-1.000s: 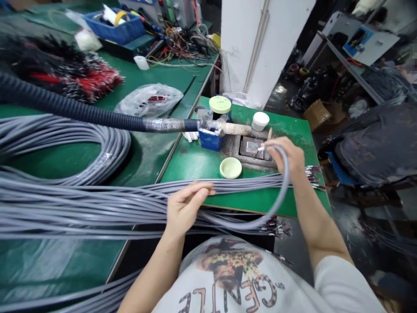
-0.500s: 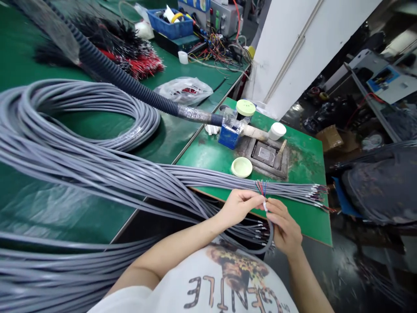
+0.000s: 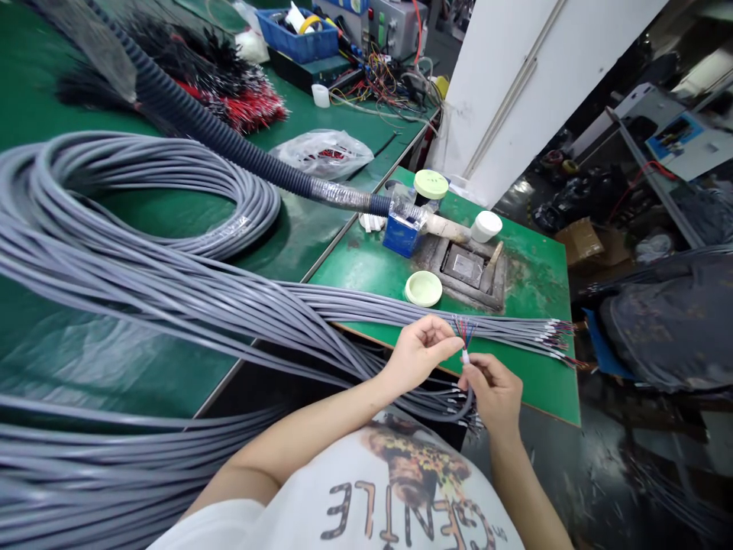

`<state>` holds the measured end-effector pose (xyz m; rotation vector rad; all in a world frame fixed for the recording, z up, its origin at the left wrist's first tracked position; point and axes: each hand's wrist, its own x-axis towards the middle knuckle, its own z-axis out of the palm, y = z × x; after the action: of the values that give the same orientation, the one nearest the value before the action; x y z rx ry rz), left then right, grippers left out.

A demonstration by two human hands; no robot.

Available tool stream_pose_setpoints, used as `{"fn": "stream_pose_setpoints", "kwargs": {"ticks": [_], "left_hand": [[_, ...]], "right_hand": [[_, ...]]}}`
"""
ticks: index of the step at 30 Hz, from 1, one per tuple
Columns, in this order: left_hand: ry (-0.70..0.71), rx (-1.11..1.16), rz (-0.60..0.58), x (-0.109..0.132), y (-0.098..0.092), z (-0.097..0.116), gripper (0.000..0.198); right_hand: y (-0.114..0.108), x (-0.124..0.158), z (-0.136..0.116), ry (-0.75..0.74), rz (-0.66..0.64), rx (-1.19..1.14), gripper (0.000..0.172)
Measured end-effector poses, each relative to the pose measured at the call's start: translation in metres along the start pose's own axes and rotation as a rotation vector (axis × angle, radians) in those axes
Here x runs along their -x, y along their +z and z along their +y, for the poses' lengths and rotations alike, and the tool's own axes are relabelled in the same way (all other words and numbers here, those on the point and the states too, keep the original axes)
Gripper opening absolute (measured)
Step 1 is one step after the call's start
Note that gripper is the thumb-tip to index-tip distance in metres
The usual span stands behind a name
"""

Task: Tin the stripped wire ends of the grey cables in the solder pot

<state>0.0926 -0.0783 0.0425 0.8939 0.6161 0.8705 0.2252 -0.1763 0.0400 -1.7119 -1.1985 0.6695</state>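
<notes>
Between my hands, a grey multi-core cable [image 3: 465, 357] stands with its stripped end up, a white band below its fan of thin coloured wires [image 3: 466, 330]. My right hand [image 3: 495, 389] pinches the cable just below the band, and the cable bends down and left beneath it. My left hand [image 3: 424, 350] is closed, with thumb and fingertip at the base of the red, blue and dark wires. Behind my hands, a bundle of grey cables [image 3: 366, 304] lies across the green board [image 3: 550, 275], its stripped ends to the right.
On the board sit a soldering pot [image 3: 463, 267], a blue box [image 3: 401, 233], a pale green lid [image 3: 424, 288] and a white cup [image 3: 486, 227]. A ribbed hose [image 3: 229, 145] crosses above the coiled grey cables [image 3: 172, 244]. More cables [image 3: 143, 466] hang at lower left.
My right hand has shifted slightly left and down on the cable, its fingers now bunched in a pinch. The left fingers have lifted a little, and the wire fan shows more plainly.
</notes>
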Motion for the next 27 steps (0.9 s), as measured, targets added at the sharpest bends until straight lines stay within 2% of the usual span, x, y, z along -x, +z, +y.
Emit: {"fn": "stream_pose_setpoints", "kwargs": {"ticks": [5,11,13,18,21,27], "left_hand": [[-0.125,0.087,0.032,-0.003,-0.001,0.005,0.034],[-0.148,0.094,0.011,0.001,-0.001,0.005,0.034],[-0.136,0.085,0.006,0.002,-0.001,0.004,0.033],[-0.098,0.095,-0.006,0.002,-0.002,0.004,0.030],[-0.082,0.099,0.023,0.000,-0.004,0.002,0.029],[-0.079,0.042,0.017,-0.012,-0.002,-0.015,0.029]], "right_hand": [[0.001,-0.003,-0.001,0.046,-0.044,-0.107,0.009],[0.001,-0.021,-0.004,0.165,-0.314,-0.449,0.016],[0.003,-0.028,-0.009,0.169,-0.297,-0.491,0.012],[0.010,-0.039,-0.018,0.108,-0.138,-0.495,0.010],[0.012,-0.043,-0.019,0.070,-0.097,-0.417,0.007],[0.001,-0.070,-0.019,0.074,-0.029,-0.175,0.018]]}}
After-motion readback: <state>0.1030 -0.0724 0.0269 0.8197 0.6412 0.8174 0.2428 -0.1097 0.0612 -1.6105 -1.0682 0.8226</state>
